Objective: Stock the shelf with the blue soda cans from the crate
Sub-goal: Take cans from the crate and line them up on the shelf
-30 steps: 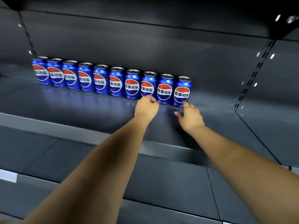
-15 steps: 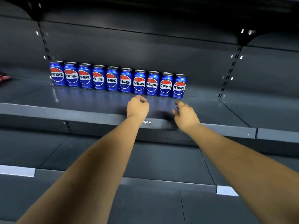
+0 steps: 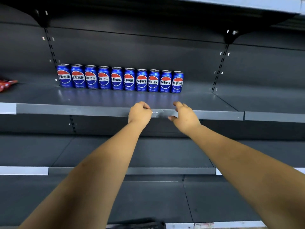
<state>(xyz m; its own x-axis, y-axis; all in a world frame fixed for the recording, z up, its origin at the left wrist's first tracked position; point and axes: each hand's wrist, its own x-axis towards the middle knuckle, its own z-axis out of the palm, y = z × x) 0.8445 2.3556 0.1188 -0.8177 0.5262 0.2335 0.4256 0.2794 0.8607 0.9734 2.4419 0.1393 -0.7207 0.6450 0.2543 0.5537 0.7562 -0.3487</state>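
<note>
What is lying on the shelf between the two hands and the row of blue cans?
Nothing: in the head view only bare grey shelf separates the left hand and right hand from the blue cans.

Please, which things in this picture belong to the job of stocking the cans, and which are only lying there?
For the job:
- blue cans, ten in a row at the back
- shelf under them
- left hand and right hand, both holding nothing
- dark crate edge, probably; only partly in view

Only lying there:
- red packet at far left
- lower shelves
</note>
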